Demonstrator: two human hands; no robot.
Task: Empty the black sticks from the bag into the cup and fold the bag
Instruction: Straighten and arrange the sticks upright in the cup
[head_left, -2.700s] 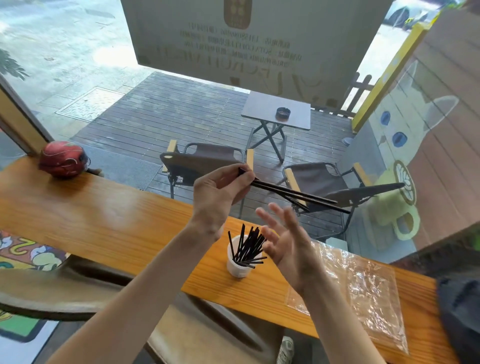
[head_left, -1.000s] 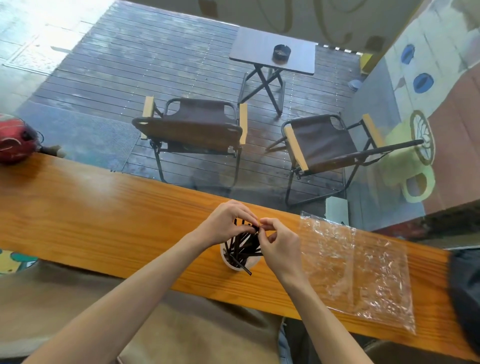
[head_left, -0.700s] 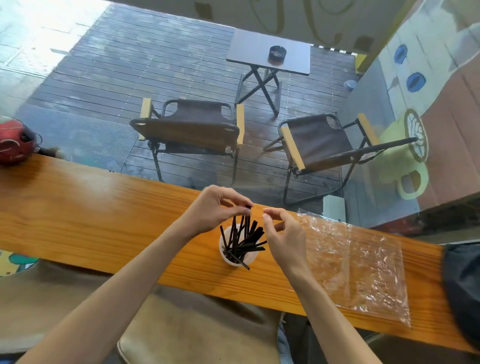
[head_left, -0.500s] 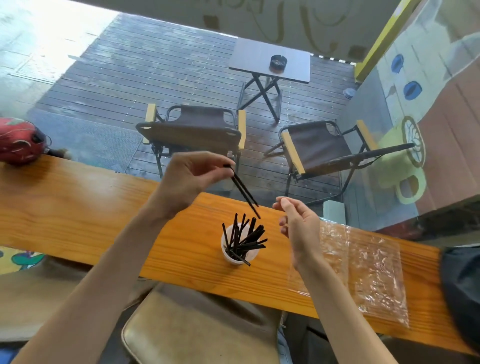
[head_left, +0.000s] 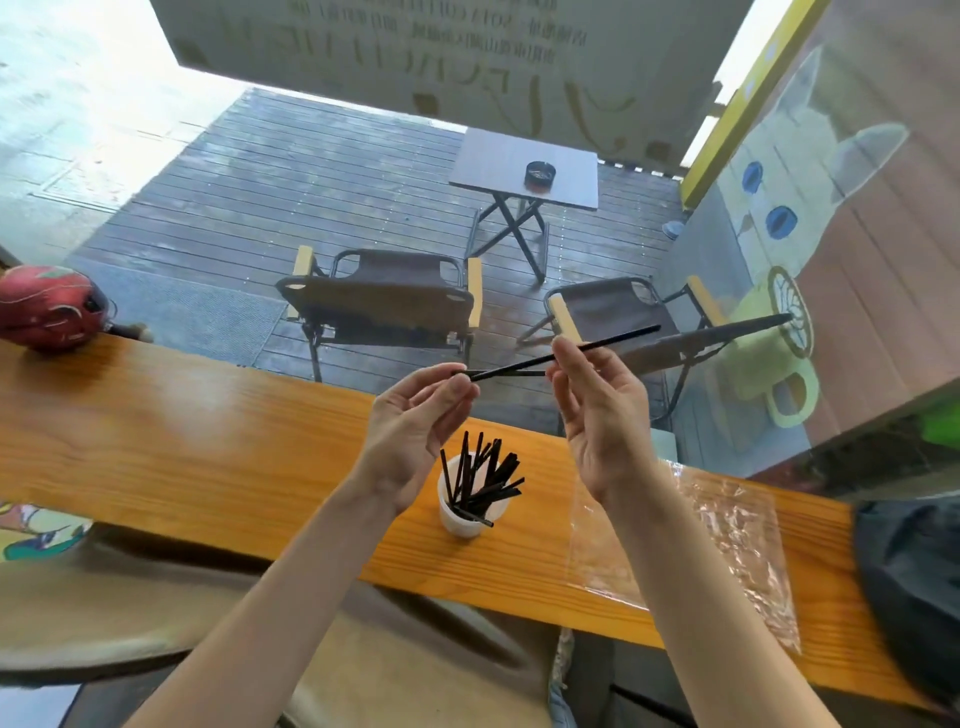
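A small white cup (head_left: 464, 512) stands on the wooden counter (head_left: 208, 447) with several black sticks (head_left: 485, 475) fanned out of it. Above the cup, my left hand (head_left: 410, 436) pinches the left ends of two thin black sticks (head_left: 519, 368) between thumb and fingertips. My right hand (head_left: 597, 410) pinches the same sticks further along, and one stick juts out up and to the right past its fingers. The clear plastic bag (head_left: 727, 540) lies flat and crinkled on the counter to the right of the cup, with no sticks visible inside.
A red helmet (head_left: 49, 306) sits at the counter's far left end. A dark bag (head_left: 909, 587) rests at the right end. Behind the counter is a window onto a deck with two folding chairs (head_left: 384, 301) and a small table (head_left: 524, 169).
My left hand lifted two sticks up from beside the cup. My right hand rose from near the bag and took hold of them too. The view tilted upward.
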